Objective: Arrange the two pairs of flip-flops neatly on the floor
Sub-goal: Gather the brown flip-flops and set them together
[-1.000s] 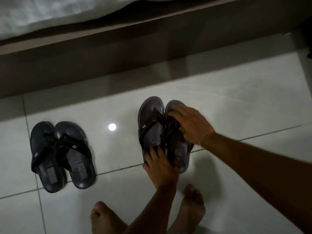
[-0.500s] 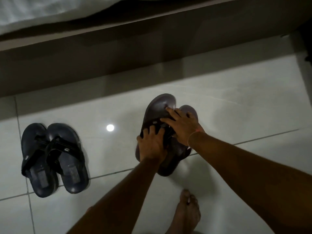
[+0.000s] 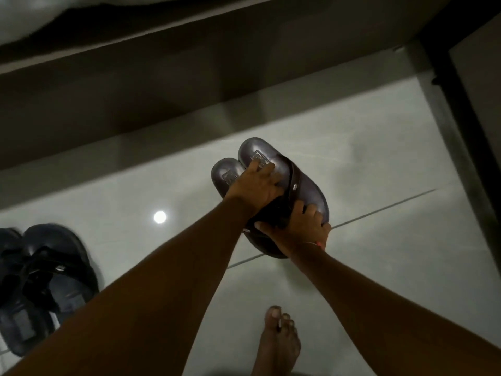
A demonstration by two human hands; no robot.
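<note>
- Bed frame (image 3: 162,85) runs across the top, w/ white bedding (image 3: 40,14) at the upper-left corner; the dark side panel makes a natural line to set footwear along.
- Tiled floor (image 3: 379,280) is pale and glossy, a lamp reflection (image 3: 160,217) showing on it; a grout line runs diagonally beneath the held pair.
- Dark blue flip-flops (image 3: 40,283) lie on the floor at the left edge, side by side and touching, one strap overlapping the other sole a bit. Nobody's touching them (prob. already parked, though not quite square).
- Brown flip-flops (image 3: 271,185) are held together as a pair, heels pointing toward the bed, soles pressed side to side. Gripping both at once lets them move as one unit and land aligned. Can't tell whether they rest on the floor or hover just above it.
- Left hand (image 3: 254,185) lies curled over the heel end, fingers spread across both soles.
- Right hand (image 3: 298,229) is closed round the toe end, thumb under the near edge.
- A bare foot (image 3: 279,346) stands near the bottom edge.
- No containers in view.
</note>
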